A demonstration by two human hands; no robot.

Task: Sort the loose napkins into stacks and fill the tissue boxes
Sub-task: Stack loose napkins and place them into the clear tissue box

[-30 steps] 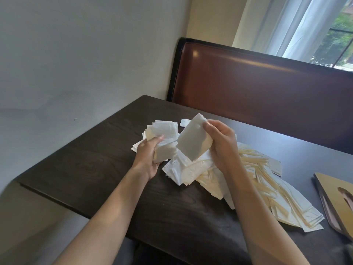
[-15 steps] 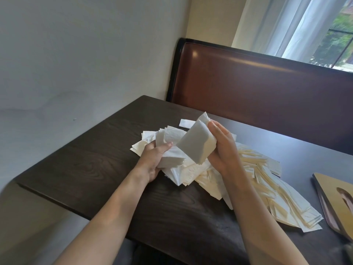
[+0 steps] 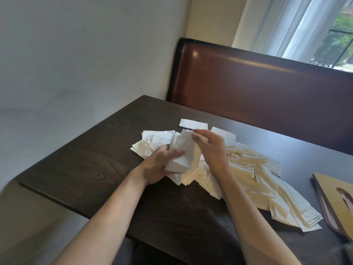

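A small stack of white napkins (image 3: pixel 184 152) is held upright above the dark table (image 3: pixel 91 161). My left hand (image 3: pixel 159 165) grips its lower left side, thumb across the front. My right hand (image 3: pixel 211 148) pinches its top right corner. Under both hands lies a big loose pile of white and cream napkins (image 3: pixel 254 180), spreading toward the right. A few flat napkins (image 3: pixel 152 140) lie to the left of the stack. A tan tissue box lid (image 3: pixel 338 199) with an oval slot lies at the table's right edge, partly cut off.
A single napkin (image 3: pixel 193 123) lies apart at the back. A brown padded bench back (image 3: pixel 267 88) stands behind the table. A grey wall runs along the left, and a curtained window (image 3: pixel 313 29) is at the top right.
Both hands have come together: the napkin that my right hand held up apart has been laid onto the bundle in my left hand, forming one stack.
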